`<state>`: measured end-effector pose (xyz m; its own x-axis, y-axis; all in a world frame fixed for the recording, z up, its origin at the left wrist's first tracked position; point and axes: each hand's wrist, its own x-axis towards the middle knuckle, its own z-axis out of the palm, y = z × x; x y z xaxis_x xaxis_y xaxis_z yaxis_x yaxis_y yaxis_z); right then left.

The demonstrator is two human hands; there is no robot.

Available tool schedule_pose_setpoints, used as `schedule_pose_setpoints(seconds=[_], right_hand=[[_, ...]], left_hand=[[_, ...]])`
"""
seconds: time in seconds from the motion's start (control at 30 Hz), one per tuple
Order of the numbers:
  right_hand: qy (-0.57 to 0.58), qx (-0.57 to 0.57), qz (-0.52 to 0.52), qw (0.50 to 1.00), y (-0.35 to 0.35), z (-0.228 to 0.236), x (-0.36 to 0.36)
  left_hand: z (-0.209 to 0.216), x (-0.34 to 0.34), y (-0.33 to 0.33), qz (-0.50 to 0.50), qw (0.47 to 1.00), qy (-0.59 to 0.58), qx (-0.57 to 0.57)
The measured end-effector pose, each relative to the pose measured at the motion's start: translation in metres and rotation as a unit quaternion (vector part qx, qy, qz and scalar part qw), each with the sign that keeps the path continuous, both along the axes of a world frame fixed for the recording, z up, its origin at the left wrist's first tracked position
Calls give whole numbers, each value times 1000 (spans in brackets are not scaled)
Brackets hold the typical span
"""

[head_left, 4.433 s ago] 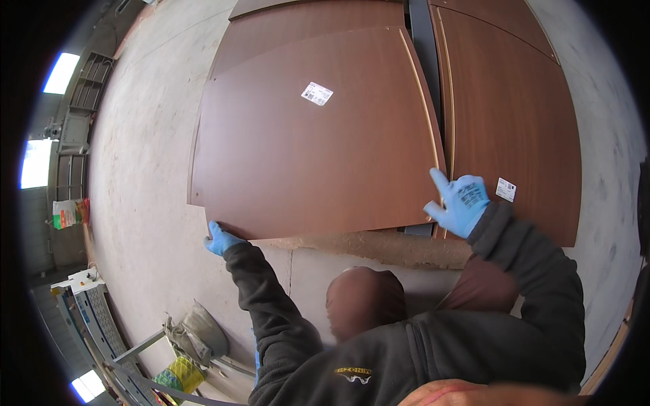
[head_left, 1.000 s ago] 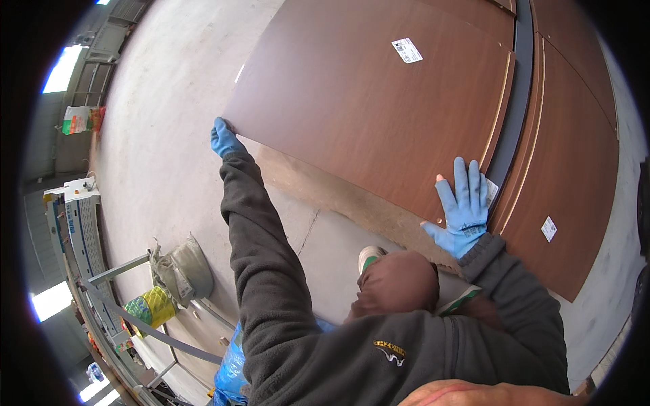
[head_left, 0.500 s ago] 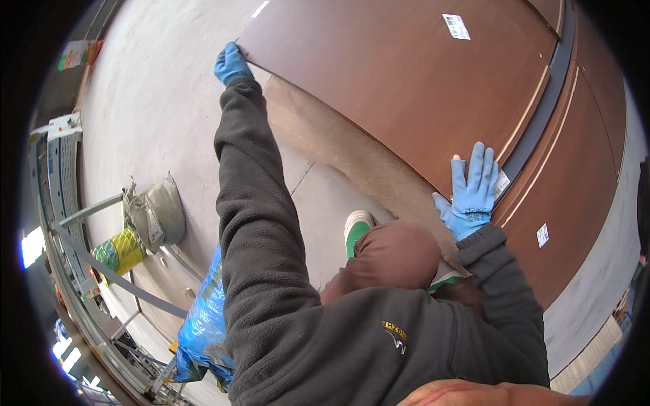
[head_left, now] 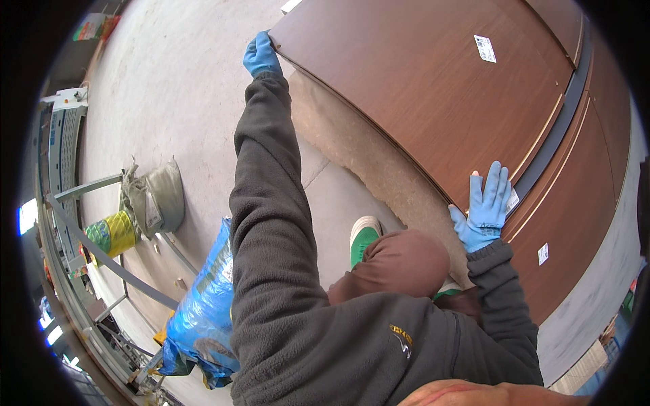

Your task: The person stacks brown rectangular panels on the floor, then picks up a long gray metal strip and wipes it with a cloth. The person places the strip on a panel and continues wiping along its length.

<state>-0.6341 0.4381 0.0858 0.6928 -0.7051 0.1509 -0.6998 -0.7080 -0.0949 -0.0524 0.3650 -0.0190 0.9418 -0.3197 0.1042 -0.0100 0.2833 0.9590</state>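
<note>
A large brown wood-look panel (head_left: 433, 81) with a white label lies across the upper part of the view. My left hand (head_left: 261, 55), in a blue glove, is closed on its far left corner, the arm stretched out. Near the panel's lower corner, my right hand (head_left: 486, 211) lies flat with the fingers spread, its blue glove torn open at one fingertip. A small white label shows partly beside that palm. Another brown panel (head_left: 562, 223) with its own label lies to the right, past a dark grey strip (head_left: 552, 122).
To the left stand a blue plastic sack (head_left: 203, 304), a grey bag-lined bucket (head_left: 159, 199), a yellow-green roll (head_left: 114, 233) and a grey metal frame (head_left: 128, 274). My green shoe (head_left: 365, 240) rests on the concrete floor (head_left: 183, 95) below the panel.
The panel and both hands appear shifted slightly right in view, as does much of the scene. My left hand keeps its hold on the corner; my right hand stays flat.
</note>
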Motion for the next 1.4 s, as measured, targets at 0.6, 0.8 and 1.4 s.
schedule_pose_setpoints(seconds=[0.6, 0.8, 1.4], right_hand=[[-24, 24, -29, 999, 0, 5, -5], [-29, 42, -22, 998, 2, 5, -5], [-28, 50, -40, 998, 1, 12, 1]], left_hand=[[3, -58, 0, 40, 986, -55, 150], [20, -80, -6, 52, 985, -11, 166], [18, -70, -8, 73, 974, -37, 209]])
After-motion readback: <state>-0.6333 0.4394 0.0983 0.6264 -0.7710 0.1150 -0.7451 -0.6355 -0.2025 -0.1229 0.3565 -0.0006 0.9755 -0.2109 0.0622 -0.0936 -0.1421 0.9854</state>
